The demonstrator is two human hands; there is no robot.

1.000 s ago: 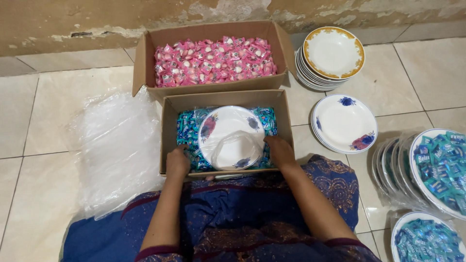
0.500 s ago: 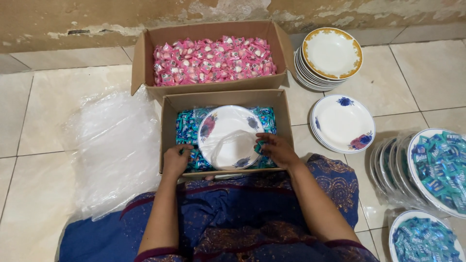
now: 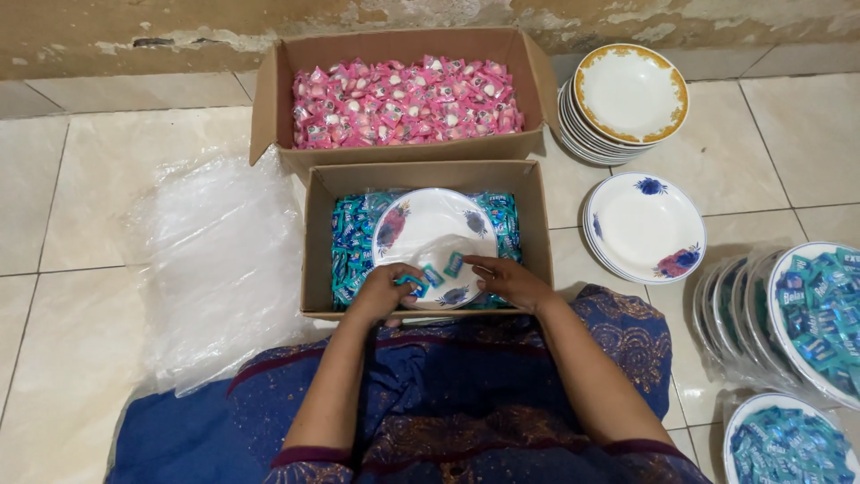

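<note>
- Head view: left hand curled at near rim of white floral plate, fingers pinching a blue wrapped candy.
- Right hand resting on same rim, fingers loosely bent; nothing clearly gripped.
- Plate lying inside nearer cardboard box, atop blue candies; only a few sweets on it so far, most of its face bare.
- Filling judged barely begun on this plate.
- Filled, wrapped plates at right; empty plate stack and gold-rimmed stack beside, unfilled.
- Pink candies box behind; clear plastic sheet at left.
</note>
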